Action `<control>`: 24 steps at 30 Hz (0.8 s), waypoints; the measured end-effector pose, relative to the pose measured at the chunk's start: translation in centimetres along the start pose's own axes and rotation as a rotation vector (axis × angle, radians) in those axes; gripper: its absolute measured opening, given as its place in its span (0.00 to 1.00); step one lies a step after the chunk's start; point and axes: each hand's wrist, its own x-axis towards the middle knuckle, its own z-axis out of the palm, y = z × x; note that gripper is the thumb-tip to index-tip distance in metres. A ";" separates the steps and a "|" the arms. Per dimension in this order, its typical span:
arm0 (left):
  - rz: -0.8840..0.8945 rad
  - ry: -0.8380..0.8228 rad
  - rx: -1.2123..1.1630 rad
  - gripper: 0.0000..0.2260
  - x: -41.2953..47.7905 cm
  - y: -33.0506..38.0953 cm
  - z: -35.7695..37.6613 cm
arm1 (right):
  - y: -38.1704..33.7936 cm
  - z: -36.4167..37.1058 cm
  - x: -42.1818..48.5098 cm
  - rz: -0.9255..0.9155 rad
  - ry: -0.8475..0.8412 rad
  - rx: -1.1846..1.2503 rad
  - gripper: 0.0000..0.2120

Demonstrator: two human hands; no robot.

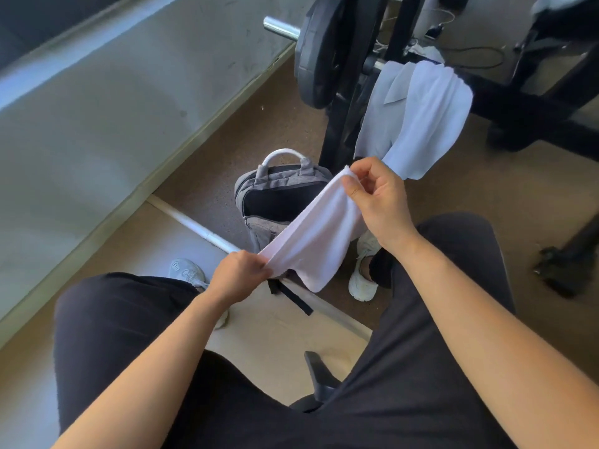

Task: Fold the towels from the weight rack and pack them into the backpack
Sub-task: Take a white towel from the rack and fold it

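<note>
Both hands, left hand (238,276) and right hand (377,197), pinch a towel (319,234), seemingly doubled, stretched diagonally up-right above the backpack (275,189).

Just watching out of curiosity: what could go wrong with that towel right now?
The towel is held only at its two ends by the left hand and right hand, so its sagging lower edge could brush the floor. It hangs over the open backpack, and might drop in unfolded if either pinch slips.

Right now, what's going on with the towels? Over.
Left hand and right hand each gripping the white towel. Backpack open below. More cloth hanging on weight rack. Nothing blocking.
</note>
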 end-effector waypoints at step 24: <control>0.027 0.851 -0.661 0.06 -3.8 -1.9 -7.3 | 3.3 -2.0 0.7 0.265 -0.230 -0.289 0.03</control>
